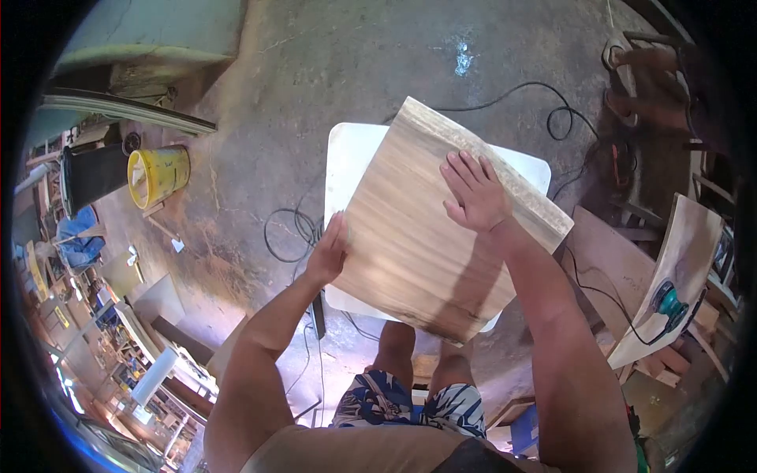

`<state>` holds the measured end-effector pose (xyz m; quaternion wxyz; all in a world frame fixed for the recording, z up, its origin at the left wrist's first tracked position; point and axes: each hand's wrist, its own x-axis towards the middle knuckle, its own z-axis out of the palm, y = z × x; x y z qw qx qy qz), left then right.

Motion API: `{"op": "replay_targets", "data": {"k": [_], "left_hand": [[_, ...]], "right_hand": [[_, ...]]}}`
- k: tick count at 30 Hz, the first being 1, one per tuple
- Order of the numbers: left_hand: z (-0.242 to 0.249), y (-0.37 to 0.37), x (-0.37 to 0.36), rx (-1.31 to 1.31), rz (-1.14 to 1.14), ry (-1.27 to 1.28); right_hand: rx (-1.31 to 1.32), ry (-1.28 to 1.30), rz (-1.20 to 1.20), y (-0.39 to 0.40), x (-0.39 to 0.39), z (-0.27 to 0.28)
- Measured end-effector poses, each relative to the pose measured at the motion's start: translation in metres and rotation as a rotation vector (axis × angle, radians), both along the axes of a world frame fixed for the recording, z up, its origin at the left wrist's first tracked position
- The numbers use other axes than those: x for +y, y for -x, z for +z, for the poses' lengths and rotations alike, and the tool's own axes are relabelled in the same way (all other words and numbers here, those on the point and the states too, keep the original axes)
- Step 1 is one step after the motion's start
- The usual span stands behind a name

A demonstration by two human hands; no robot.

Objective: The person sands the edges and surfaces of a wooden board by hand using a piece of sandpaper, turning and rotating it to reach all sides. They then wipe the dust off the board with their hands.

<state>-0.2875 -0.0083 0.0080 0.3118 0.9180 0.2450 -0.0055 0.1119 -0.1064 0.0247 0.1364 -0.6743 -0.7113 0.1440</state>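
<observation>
A broad wooden board with a rough, pale edge along its far side lies turned at an angle on a white tabletop. My left hand grips the board's left edge, its fingers together along the rim; part of this hand's grasp is hidden. Flat on the upper right of the board rests my right hand, fingers stretched out and slightly spread. The white top shows only around the board's corners.
A green sander sits on a leaning plank at the right. Black cable runs over the concrete floor. At the left stand a yellow bucket and a black bin. Tools and wood clutter the far left.
</observation>
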Motion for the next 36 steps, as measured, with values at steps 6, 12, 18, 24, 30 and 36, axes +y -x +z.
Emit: {"op": "replay_targets", "data": {"k": [6,12,18,24,30,36], "left_hand": [[-0.007,-0.183,0.092,-0.150,0.025,-0.085],[-0.001,-0.199,0.095,-0.162,0.104,-0.023],[-0.009,-0.017,0.017,-0.030,-0.076,-0.192],[-0.007,-0.157,0.078,-0.130,0.082,-0.070],[-0.016,-0.233,0.120,-0.313,0.084,-0.103],[-0.005,0.000,0.000,-0.006,0.067,0.006]], "right_hand": [[0.005,-0.070,0.024,0.000,0.007,0.007],[-0.048,-0.050,-0.002,0.005,0.004,0.003],[-0.029,-0.068,0.006,0.002,0.005,0.002],[-0.052,-0.062,0.003,0.004,0.004,0.003],[-0.072,-0.058,0.005,0.005,0.004,0.002],[-0.041,-0.055,0.012,0.005,0.006,0.012]]}}
